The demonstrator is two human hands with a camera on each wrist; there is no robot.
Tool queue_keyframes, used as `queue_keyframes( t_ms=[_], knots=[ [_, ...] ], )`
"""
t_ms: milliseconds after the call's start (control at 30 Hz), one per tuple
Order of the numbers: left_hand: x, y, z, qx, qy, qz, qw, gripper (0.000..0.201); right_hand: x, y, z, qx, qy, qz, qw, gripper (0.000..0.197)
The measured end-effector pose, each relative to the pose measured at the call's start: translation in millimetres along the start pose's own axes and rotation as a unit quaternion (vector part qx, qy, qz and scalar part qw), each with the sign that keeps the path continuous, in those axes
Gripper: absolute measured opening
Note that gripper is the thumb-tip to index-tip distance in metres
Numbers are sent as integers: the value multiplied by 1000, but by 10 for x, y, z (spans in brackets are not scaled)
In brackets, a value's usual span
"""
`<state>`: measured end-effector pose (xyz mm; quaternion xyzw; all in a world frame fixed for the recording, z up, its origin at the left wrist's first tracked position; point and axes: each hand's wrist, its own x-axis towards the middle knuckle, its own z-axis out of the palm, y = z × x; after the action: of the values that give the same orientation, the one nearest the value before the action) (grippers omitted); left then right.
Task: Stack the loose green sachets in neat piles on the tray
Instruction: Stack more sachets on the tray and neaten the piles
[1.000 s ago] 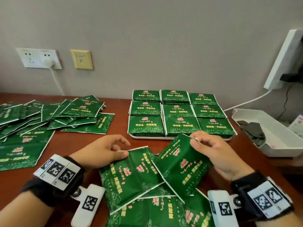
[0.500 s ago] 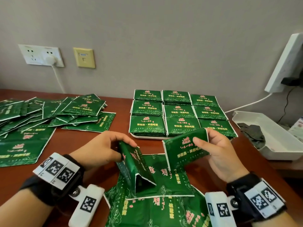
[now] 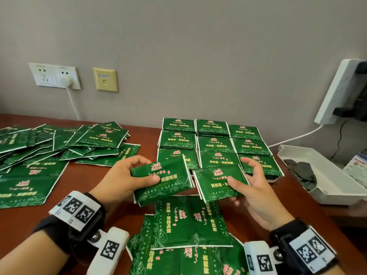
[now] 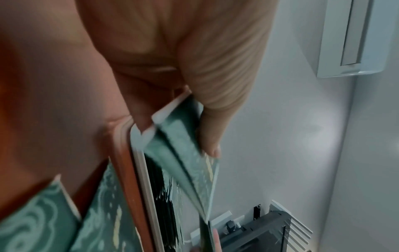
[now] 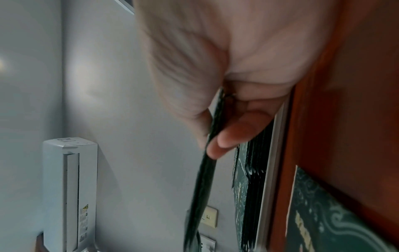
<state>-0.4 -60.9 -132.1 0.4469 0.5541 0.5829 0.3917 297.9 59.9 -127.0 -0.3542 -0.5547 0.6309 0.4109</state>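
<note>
My left hand (image 3: 151, 169) pinches a green sachet (image 3: 164, 183) between thumb and fingers, lifted off the table just in front of the tray (image 3: 275, 180). My right hand (image 3: 237, 170) pinches a second green sachet (image 3: 216, 185) beside it, over the tray's front edge. Both sachets face up, their inner edges almost touching. The tray holds several neat sachet stacks (image 3: 214, 143) in rows. In the left wrist view the thumb (image 4: 213, 122) presses on the held sachet (image 4: 187, 153). The right wrist view shows the other sachet (image 5: 207, 170) edge-on.
Loose sachets (image 3: 59, 147) lie spread over the table's left; more loose sachets (image 3: 188, 221) lie under my hands. A white bin (image 3: 337, 187) with a dark cloth (image 3: 301, 173) stands at the right. A power strip (image 3: 341, 94) and wall sockets (image 3: 55, 76) are on the wall.
Both hands have picked a sachet off the near pile, turned it face up and carried it up and forward toward the tray's front row.
</note>
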Motion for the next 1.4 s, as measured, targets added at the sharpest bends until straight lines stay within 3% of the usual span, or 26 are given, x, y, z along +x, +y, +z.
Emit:
queue_keyframes(
  t_ms=[200,333,400,533,633,800,933,1100,1300,1400],
  knots=[
    [104,161,182,-65,81,-4,995,47,11,-16,-1,-27,20,-17,999,13],
    [483,478,307,-29,99,6,995,42,32,-3,13,-15,46,-39,998,27],
    [723,598,337,0,105,23,994,41,50,13,-2,5,60,-41,997,25],
    [1116,772,409,4,74,-7,997,26,87,41,-31,49,63,-32,996,20],
    [1378,663,376,59,74,4,996,26,169,13,-69,41,101,-43,993,25],
    [1530,486,288,174,97,53,979,18,627,-361,-101,-106,159,-98,977,25],
    [1557,354,260,237,103,58,964,12,1094,-589,-18,-255,126,-75,956,24],
    [1600,278,227,318,106,58,940,9,1361,-565,75,-326,86,-42,941,20],
    [1592,252,245,369,123,45,920,3,1426,-543,97,-446,61,14,893,26],
    [1580,258,259,405,123,39,905,10,1424,-543,88,-523,66,22,850,39]
  ],
)
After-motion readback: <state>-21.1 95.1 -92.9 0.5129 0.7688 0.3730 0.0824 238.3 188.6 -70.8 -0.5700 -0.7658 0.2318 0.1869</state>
